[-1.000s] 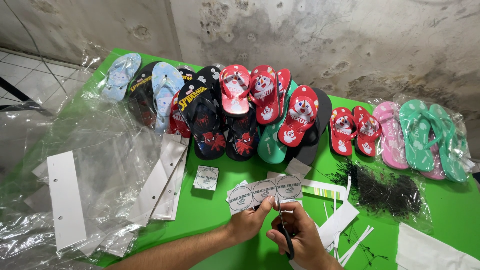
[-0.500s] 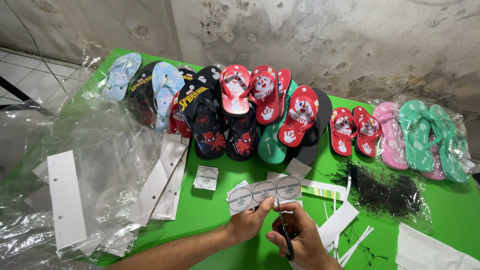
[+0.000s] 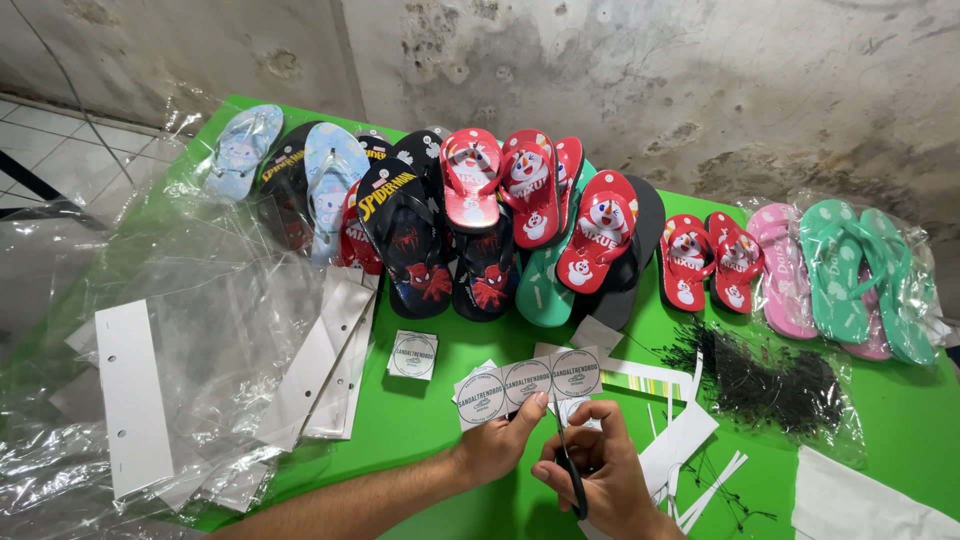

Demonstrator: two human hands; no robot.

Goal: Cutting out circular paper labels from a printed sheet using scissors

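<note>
Little has shifted since the earlier frame: both hands stay at the table's [image 3: 430, 420] near edge. The left hand [image 3: 495, 447] pinches a paper strip of three round labels [image 3: 530, 383]; the right hand [image 3: 597, 478] is closed on scissors [image 3: 570, 476], likely cutting labels apart, needing a steady snip between circles. One cut square label [image 3: 412, 354] lies left, near clear bags with white headers [image 3: 130, 395].

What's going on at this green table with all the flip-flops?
A person's left hand holds a paper strip of round labels while the right hand works scissors at it. One cut label lies alone on the green table. Behind stand rows of flip-flops, with clear plastic bags at left.
</note>
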